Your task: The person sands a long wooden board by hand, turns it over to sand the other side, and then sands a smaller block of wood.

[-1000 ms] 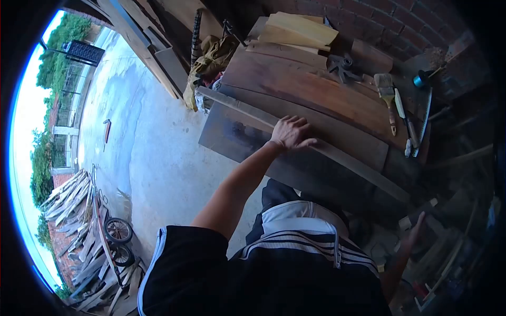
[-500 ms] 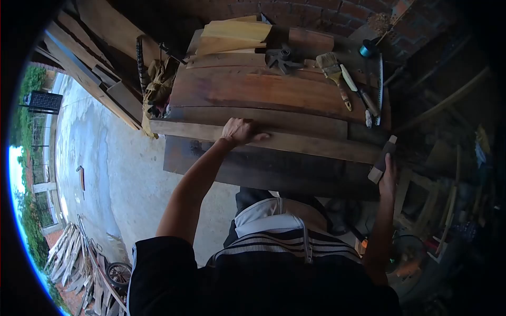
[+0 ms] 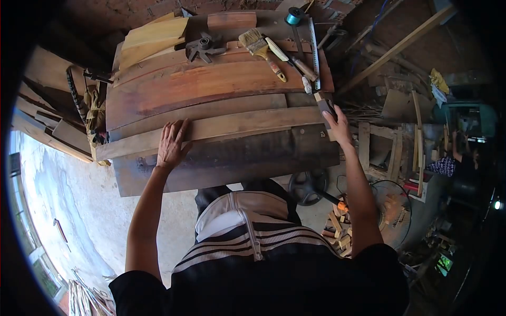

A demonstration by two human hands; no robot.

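A long narrow board [image 3: 226,124] lies across the front part of the wooden workbench [image 3: 211,79]. My left hand [image 3: 173,145] rests on the board left of its middle, fingers apart. At the board's right end, my right hand [image 3: 339,124] grips a small block [image 3: 325,109], dark in the middle with pale ends. Behind the board lie a paintbrush [image 3: 258,45], a pale serrated tool [image 3: 276,49], a saw blade [image 3: 314,52] and a dark metal piece with several arms [image 3: 203,47].
Yellowish boards [image 3: 154,39] and a teal spool [image 3: 294,17] are at the bench's back. Wood blocks [image 3: 340,231] lie on the floor by a round wire-rimmed basket [image 3: 403,210]. Another person [image 3: 468,158] is at the far right. Planks [image 3: 50,126] lean at left.
The view has turned toward the right. My left hand's fingers are now more spread on the board. The block in my right hand has turned and is now over the board's right end.
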